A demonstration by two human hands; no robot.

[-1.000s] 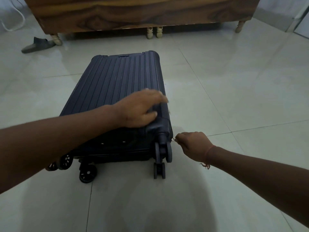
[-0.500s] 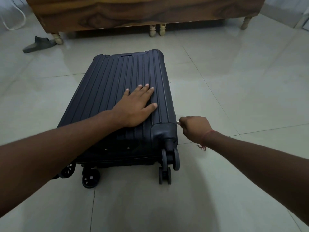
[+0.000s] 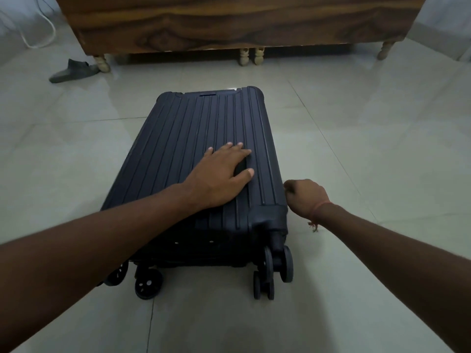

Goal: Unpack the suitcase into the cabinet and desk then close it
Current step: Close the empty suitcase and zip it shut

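2 hands at the closed suitcase (image 3: 204, 138): left hand (image 3: 219, 174) flat on top, right hand (image 3: 305, 197) fisted at its side, contents unseen

I count one dark suitcase (image 3: 204, 138) on the floor (image 3: 382, 149), two hands, one slipper (image 3: 74, 71) at eleven o'clock, and four turned wooden legs under one wooden furniture piece (image 3: 229, 21).

Head-height view, forward and downward.

floor (image 3: 382, 149): pale glossy tiles; on it: closed suitcase (image 3: 198, 128); slipper (image 3: 72, 71); wooden furniture (image 3: 229, 21)
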